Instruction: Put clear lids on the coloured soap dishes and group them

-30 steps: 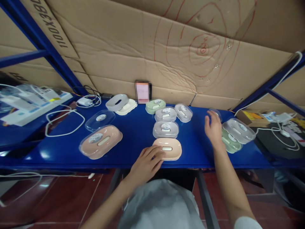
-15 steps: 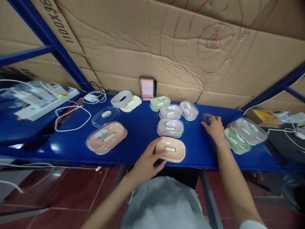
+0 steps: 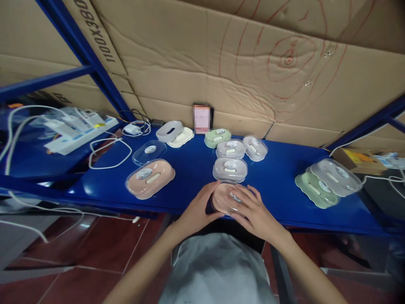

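A peach soap box [image 3: 221, 198] sits at the table's front edge, in the middle of the view. My left hand [image 3: 202, 207] is closed around its left side, thumb near and fingers on the far side. On top lies a clear lid with a small label, partly hidden by my right hand [image 3: 253, 211], whose fingers grip it from the right. Whether the lid sits fully down cannot be made out. Just beyond stands a grey soap box [image 3: 230, 169] with a clear labelled lid.
Lidded grey boxes [image 3: 230, 148] and a green box [image 3: 217, 137] stand behind. Left are a larger pink box [image 3: 150, 178], a clear lid [image 3: 149, 152] and a grey cover [image 3: 170, 131]. Stacked green [image 3: 316, 190] and grey boxes [image 3: 337, 176] lie right. A phone [image 3: 202, 118] leans on cardboard.
My right hand has come from the table's right side to the peach soap box, bringing the clear lid onto it. My left hand stays on the box. The view has shifted slightly.
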Motion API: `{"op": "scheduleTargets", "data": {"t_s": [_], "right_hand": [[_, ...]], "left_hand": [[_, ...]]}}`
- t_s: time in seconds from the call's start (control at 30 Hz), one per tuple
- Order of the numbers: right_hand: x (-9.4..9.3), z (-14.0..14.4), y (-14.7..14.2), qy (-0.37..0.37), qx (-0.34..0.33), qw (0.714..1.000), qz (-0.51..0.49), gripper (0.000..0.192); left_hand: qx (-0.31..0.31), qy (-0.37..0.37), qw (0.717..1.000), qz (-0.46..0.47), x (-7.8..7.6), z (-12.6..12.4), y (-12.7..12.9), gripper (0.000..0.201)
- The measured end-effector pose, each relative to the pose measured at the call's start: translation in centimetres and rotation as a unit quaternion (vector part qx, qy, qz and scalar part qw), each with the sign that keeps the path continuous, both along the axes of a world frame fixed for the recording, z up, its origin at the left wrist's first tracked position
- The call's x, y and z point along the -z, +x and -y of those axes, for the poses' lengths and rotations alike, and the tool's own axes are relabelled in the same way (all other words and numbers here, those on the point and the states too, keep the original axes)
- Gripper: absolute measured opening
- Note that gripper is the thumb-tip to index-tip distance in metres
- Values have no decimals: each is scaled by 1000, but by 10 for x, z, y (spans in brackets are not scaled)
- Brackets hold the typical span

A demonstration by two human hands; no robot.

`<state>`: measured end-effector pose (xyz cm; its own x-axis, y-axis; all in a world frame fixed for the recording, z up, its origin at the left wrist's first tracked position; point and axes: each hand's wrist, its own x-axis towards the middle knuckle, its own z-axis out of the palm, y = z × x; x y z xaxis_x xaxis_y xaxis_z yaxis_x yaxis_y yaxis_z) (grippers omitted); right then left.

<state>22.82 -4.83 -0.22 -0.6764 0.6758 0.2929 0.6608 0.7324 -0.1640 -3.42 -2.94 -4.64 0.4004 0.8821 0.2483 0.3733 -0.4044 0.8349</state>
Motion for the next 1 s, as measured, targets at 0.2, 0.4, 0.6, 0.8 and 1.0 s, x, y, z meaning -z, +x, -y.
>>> {"op": "scheduleTargets", "data": {"t_s": [0.2,0.4,0.6,0.8,1.0], "right_hand": [[0,-4,5,32,-41,998,38,50],[3,-5,7,60,-36,997,43,46],[1,-3,5,70,-37,995,59,43],[-1,-7,2,85,-44,993,66,48],[-5,-7,0,75,-49,994,67,51]], "left_hand": [[19,15,1000,-10,-2,-2,0,83],[23,39,999,-10,-6,-3,0,81],[26,31,999,-11,-6,-5,-2,78],[28,22,999,0,-6,-6,-3,79],[21,5,1000,-13,-4,-6,-5,85]]}}
